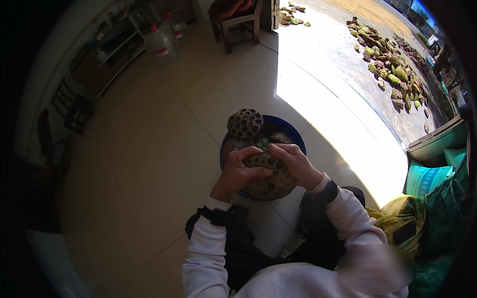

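Note:
My left hand point(237, 173) and my right hand point(297, 164) are both closed round a brownish lotus seed pod point(258, 160) with dark holes in its face. My fingers meet near its far edge, where something small and green shows. Below them is a blue basin point(301, 139) on the floor between my legs. Another lotus pod point(245, 123), full of round dark holes, lies at the basin's far left rim. A further brown holed surface point(272, 187) shows under my hands; I cannot tell whether it is a separate pod. Most of the basin's contents are hidden.
Sunlight falls through a doorway at right. Outside lies a long heap of lotus pods point(392, 69). Green sacks point(428, 180) and a yellow bag point(403, 213) stand at my right. A wooden chair point(241, 22), large clear bottles point(163, 42) and shelves point(117, 54) are at the back.

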### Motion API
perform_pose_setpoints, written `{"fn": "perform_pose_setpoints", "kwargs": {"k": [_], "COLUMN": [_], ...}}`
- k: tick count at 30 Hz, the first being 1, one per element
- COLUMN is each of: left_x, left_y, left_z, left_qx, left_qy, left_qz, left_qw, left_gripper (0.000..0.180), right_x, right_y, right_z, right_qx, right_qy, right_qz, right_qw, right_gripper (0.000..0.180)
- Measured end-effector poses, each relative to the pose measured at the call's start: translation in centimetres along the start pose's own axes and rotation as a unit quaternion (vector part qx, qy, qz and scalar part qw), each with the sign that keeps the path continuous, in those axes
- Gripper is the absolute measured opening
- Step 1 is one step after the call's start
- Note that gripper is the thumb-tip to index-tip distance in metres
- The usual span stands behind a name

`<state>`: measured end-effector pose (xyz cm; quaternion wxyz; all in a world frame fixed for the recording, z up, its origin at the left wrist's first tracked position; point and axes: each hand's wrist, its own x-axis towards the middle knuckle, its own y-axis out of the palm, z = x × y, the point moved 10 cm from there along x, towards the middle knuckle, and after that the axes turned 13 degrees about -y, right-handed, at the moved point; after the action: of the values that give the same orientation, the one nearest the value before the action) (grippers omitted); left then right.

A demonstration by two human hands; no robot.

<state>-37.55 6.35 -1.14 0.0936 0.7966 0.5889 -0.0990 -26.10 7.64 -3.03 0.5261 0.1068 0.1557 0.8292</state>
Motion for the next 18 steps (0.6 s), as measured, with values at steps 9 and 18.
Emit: {"fn": "perform_pose_setpoints", "kwargs": {"k": [9, 18], "left_x": [0.1, -0.1], "left_y": [-0.8, 0.0], "left_z": [0.0, -0.9], "left_qx": [-0.029, 0.052], "left_qy": [-0.007, 0.057], "left_qz": [-0.026, -0.016], "left_qw": [0.999, 0.997], "left_gripper": [0.034, 0.031], "right_x": [0.6, -0.1], "right_y": [-1.7, 2.2], "right_z": [5.8, 5.3], "right_qx": [-0.252, -0.386], "right_qy": [-0.199, -0.214], "right_qz": [-0.064, 0.149], "right_qw": [0.945, 0.885], "right_gripper": [0.030, 0.035]}}
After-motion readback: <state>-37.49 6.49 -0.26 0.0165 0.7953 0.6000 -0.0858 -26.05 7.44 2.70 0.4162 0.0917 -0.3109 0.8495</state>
